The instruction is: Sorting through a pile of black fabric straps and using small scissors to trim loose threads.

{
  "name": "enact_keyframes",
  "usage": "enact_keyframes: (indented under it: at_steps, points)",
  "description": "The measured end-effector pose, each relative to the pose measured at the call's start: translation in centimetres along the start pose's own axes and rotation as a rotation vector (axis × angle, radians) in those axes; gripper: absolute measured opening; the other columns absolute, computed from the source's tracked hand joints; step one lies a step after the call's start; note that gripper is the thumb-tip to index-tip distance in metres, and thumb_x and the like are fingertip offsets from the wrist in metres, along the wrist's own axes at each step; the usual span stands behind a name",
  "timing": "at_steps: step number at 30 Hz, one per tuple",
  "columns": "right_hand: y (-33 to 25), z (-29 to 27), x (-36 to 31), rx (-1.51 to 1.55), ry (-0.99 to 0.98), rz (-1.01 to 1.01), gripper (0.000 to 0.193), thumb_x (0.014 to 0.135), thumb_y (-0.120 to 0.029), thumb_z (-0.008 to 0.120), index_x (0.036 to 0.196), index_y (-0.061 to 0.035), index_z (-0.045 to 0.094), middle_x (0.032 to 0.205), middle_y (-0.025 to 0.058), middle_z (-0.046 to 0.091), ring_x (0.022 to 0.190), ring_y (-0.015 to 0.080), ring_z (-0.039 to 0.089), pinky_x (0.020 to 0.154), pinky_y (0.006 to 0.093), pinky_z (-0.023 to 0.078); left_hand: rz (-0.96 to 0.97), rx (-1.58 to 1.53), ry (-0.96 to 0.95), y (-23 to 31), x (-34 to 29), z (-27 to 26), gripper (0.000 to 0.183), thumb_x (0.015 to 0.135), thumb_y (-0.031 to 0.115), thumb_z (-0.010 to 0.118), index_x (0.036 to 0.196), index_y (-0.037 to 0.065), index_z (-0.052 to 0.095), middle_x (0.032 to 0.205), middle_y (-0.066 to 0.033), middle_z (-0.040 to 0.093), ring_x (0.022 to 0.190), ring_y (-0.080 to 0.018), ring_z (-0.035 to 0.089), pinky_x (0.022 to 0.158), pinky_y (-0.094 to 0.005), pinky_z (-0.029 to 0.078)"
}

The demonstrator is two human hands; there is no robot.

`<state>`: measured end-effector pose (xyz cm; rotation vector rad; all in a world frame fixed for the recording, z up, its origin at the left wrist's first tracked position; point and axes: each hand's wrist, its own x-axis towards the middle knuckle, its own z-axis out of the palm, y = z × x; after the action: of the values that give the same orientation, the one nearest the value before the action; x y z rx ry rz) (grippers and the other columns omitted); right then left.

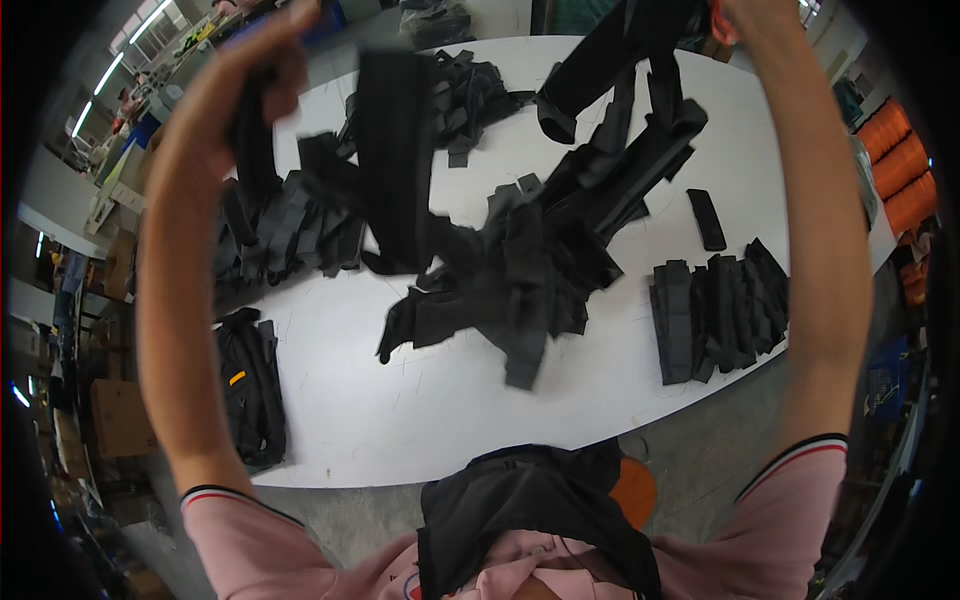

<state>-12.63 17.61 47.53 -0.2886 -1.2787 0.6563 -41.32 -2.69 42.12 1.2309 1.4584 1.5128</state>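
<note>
Both my arms reach up and far over a white table. My left hand [272,75], blurred by motion, is closed on a black fabric strip [255,145] that hangs below it. At the top right my right hand [752,14] is partly cut off by the picture's edge. Raised black fabric strips [610,50] run up to it, and a small red-orange thing [721,24] shows at its fingers, its kind unclear. Between my arms a wide black strip [393,160] stands up, blurred. Under it lies a tangled heap of dark strips [530,255] mid-table.
More dark strips [290,235] lie at the left, and another pile [470,100] at the far side. A row of folded strips [715,315] and one single piece [706,220] lie on the white table [400,420] at right. A black bundle [252,390] with an orange tag sits left.
</note>
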Motion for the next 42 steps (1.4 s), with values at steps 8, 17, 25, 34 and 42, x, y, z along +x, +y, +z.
enact_keyframes:
  at_steps: [8,17,25,34,42]
  points:
    - [12.7,-9.1,-23.2,-0.681,-0.609,0.376,0.03,0.08,-0.005,0.054,0.11,-0.0043,0.06,0.093,0.0119,0.06,0.071,0.019,0.061,0.074,0.0296,0.047,-0.672,-0.62,0.38,-26.1,-17.8,4.9,0.037,0.088,0.034,0.057,0.109,0.004,0.056,0.078,-0.0064,0.057,0.064,-0.0146,0.056,0.055,-0.0265,0.047]
    - [2.7,-8.3,-43.8,-0.388,-0.813,0.825,0.026,0.08,-0.007,0.063,0.106,-0.0041,0.06,0.104,0.0105,0.059,0.069,0.0198,0.063,0.061,0.0286,0.05,-0.706,-0.536,0.608,-31.3,-28.0,5.6,0.04,0.09,0.033,0.055,0.115,0.002,0.053,0.088,-0.0073,0.061,0.075,-0.0145,0.059,0.068,-0.0271,0.047]
    - [8.8,-10.5,-48.7,-0.808,-1.294,0.462,0.035,0.076,-0.006,0.056,0.11,-0.0045,0.046,0.1,0.0188,0.052,0.07,0.0397,0.06,0.059,0.0467,0.049,-0.647,-0.585,0.447,-31.3,-26.8,6.5,0.045,0.091,0.035,0.05,0.122,0.003,0.05,0.096,-0.01,0.063,0.084,-0.0194,0.061,0.078,-0.03,0.046]
    - [-1.2,-12.9,-37.9,0.033,-0.721,1.511,0.033,0.07,-0.012,0.071,0.096,0.0035,0.06,0.071,-0.0005,0.055,0.066,0.0068,0.053,0.059,0.0221,0.044,-0.463,-0.505,0.551,-33.6,-27.1,6.8,0.047,0.093,0.034,0.047,0.128,0.003,0.04,0.113,-0.0127,0.057,0.103,-0.0217,0.054,0.091,-0.0381,0.04]
    - [-0.6,-13.3,-43.6,-0.033,-0.473,1.631,0.024,0.073,-0.007,0.069,0.094,0.0014,0.06,0.069,-0.0042,0.051,0.061,0.0037,0.047,0.057,0.0187,0.039,-0.562,-0.605,0.83,-32.7,-28.5,6.9,0.045,0.095,0.039,0.042,0.119,0.002,0.043,0.111,-0.0137,0.058,0.099,-0.0211,0.053,0.087,-0.0374,0.041]
